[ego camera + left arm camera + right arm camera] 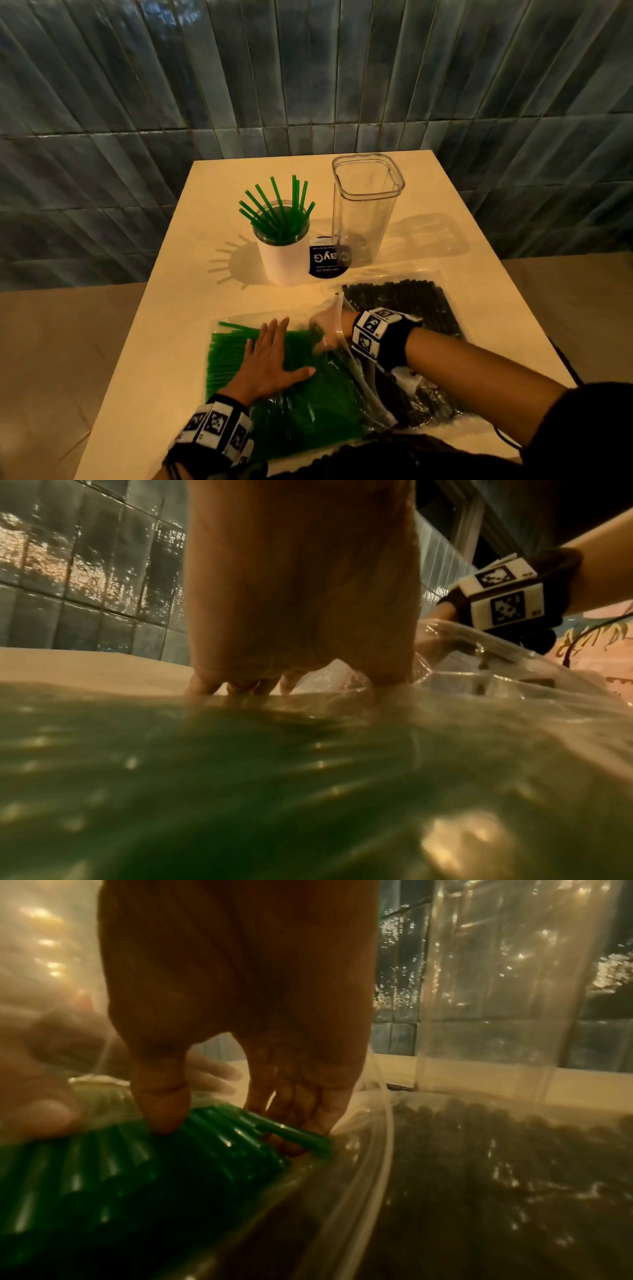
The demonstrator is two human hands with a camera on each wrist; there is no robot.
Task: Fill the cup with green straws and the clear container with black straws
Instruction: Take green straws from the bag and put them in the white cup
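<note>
A white cup (283, 255) holds several green straws (281, 209) that fan out of its top. To its right stands a tall clear container (363, 212), with nothing visible inside. A clear bag of green straws (291, 404) lies at the near edge. My left hand (274, 353) presses flat on it, fingers spread. My right hand (327, 330) reaches into the bag's open mouth. In the right wrist view, thumb and fingers of my right hand (232, 1131) pinch the ends of a few green straws (294, 1135). A bag of black straws (407, 305) lies to the right, under my right forearm.
A round black label (323, 262) lies on the pale table (191, 291) between cup and container. The table's far edge meets a grey tiled wall (308, 85). Floor drops away on both sides. Loose plastic film (404, 277) spreads behind the black straws.
</note>
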